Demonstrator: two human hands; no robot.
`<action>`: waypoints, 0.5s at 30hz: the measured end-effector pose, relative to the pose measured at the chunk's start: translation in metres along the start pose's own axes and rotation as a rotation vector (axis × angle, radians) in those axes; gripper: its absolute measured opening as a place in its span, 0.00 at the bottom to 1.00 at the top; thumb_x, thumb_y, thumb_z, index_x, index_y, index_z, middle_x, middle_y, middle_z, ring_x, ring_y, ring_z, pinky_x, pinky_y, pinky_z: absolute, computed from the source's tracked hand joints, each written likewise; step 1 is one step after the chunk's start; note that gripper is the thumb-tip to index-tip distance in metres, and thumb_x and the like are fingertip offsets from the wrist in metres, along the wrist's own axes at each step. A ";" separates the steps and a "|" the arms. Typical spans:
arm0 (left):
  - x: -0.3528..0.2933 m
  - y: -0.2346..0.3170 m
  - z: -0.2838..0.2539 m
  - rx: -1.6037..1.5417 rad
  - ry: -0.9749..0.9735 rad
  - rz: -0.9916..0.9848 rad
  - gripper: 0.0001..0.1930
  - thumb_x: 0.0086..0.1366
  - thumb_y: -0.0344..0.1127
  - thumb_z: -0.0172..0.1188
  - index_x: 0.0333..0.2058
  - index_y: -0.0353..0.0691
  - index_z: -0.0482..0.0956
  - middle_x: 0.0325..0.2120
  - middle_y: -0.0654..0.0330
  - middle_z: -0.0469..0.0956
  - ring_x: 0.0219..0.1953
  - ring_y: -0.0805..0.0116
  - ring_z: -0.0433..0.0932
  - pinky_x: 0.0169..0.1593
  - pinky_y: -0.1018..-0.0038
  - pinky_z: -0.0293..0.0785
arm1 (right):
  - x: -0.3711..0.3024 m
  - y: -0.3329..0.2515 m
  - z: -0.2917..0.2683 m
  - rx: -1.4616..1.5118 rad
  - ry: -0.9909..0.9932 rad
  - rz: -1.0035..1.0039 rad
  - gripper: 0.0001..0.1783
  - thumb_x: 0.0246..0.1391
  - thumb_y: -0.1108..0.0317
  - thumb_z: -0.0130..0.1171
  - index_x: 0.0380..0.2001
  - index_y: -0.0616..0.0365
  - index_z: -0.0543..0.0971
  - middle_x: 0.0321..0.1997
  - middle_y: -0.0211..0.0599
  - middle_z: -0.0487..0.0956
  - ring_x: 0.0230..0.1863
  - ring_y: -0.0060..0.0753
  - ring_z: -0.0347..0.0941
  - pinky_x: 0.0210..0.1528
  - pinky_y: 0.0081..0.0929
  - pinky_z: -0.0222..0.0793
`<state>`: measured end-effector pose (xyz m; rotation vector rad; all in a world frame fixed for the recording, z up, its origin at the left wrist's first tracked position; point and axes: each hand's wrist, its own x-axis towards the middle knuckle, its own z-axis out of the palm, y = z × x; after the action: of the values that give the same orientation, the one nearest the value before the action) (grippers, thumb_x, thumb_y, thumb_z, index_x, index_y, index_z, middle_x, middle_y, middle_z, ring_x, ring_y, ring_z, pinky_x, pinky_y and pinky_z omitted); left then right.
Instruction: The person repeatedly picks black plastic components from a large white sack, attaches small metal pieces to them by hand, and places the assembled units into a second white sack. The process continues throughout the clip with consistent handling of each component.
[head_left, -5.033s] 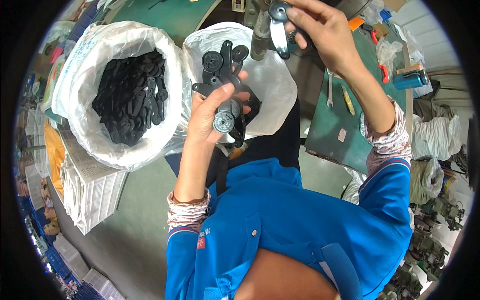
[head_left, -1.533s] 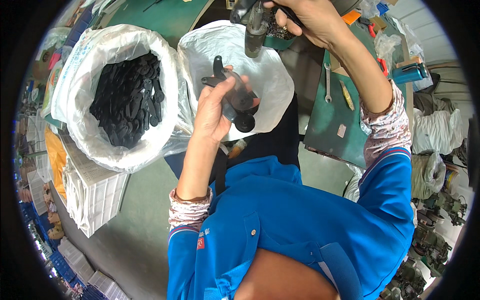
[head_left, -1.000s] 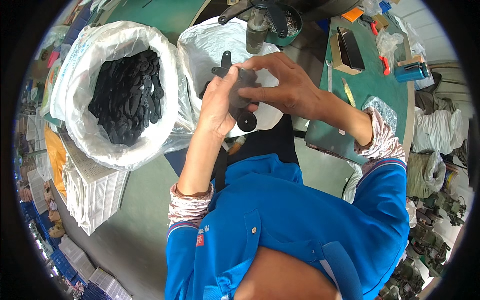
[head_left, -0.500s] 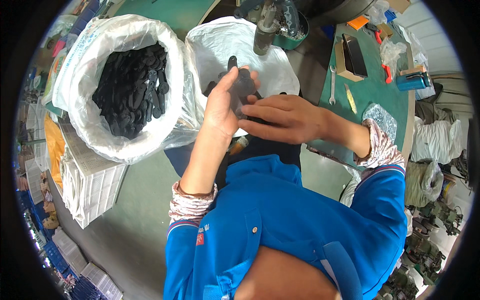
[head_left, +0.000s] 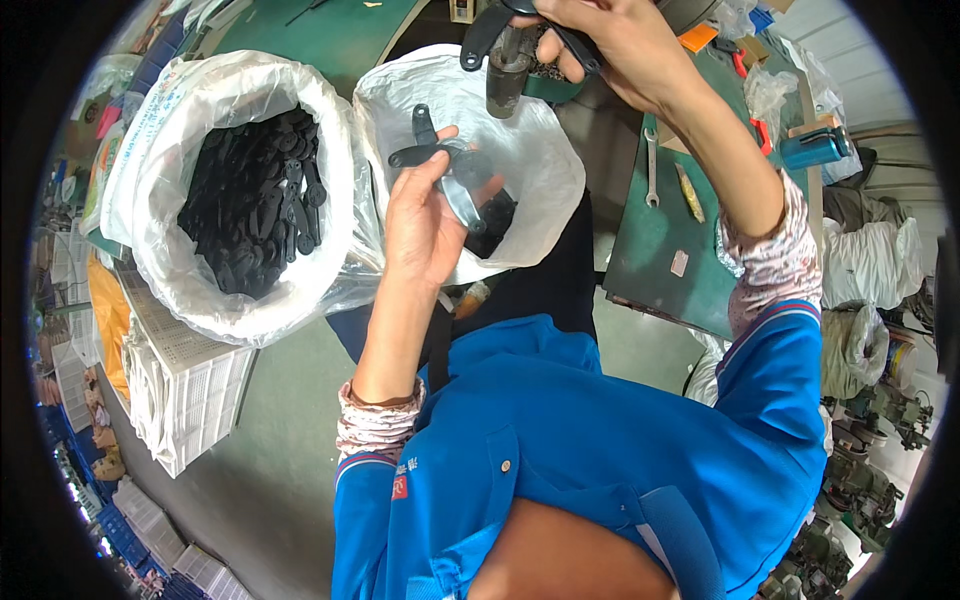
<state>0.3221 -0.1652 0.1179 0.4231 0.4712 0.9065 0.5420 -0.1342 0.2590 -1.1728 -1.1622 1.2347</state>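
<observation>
My left hand (head_left: pixel 425 225) is over the mouth of a white sack (head_left: pixel 545 165), closed around several parts. Black flat arms with rounded ends (head_left: pixel 424 125) stick out past the fingers, beside a shiny grey curved strip (head_left: pixel 462 203) and roundish translucent grey pieces. My right hand (head_left: pixel 630 45) is raised at the upper edge, at the top of an upright metal post (head_left: pixel 507 80). Its fingers are bent around a black curved two-armed piece (head_left: pixel 484 40) that straddles the post; the thumb side is partly cut off by the picture edge. More black parts (head_left: pixel 490 225) lie inside the white sack.
A larger plastic-lined sack (head_left: pixel 340 230) full of black flat parts (head_left: pixel 255 200) stands at the left, beside a white crate (head_left: pixel 205 400). On the green bench (head_left: pixel 640 245) at the right lie a wrench (head_left: pixel 651 165), a yellow-handled cutter (head_left: pixel 690 190) and a blue cup (head_left: pixel 815 147).
My right hand has left my left hand and moved up and right to the black curved piece at the post. My left hand has shifted slightly left, and its parts are now more exposed.
</observation>
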 end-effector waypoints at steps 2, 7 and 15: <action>-0.001 0.000 0.005 0.028 -0.013 0.009 0.18 0.67 0.33 0.51 0.54 0.34 0.66 0.43 0.53 0.75 0.44 0.64 0.77 0.48 0.61 0.78 | 0.008 0.001 0.004 0.015 0.055 0.053 0.12 0.62 0.70 0.48 0.34 0.70 0.76 0.22 0.42 0.79 0.13 0.25 0.70 0.15 0.17 0.64; -0.002 0.004 -0.003 0.055 0.001 0.024 0.18 0.66 0.34 0.54 0.53 0.36 0.67 0.42 0.56 0.76 0.43 0.67 0.78 0.47 0.63 0.79 | 0.015 0.009 0.003 0.088 0.074 0.007 0.14 0.63 0.69 0.47 0.30 0.70 0.76 0.18 0.42 0.78 0.09 0.26 0.68 0.11 0.17 0.62; 0.002 0.003 -0.003 0.061 0.013 0.028 0.11 0.66 0.32 0.55 0.46 0.36 0.72 0.42 0.56 0.77 0.42 0.69 0.78 0.44 0.69 0.80 | 0.008 0.027 0.002 0.041 0.120 0.139 0.13 0.62 0.70 0.48 0.44 0.71 0.72 0.27 0.39 0.80 0.15 0.22 0.74 0.10 0.17 0.65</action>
<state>0.3195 -0.1612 0.1162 0.4813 0.5067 0.9241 0.5388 -0.1264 0.2321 -1.2966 -0.9758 1.2679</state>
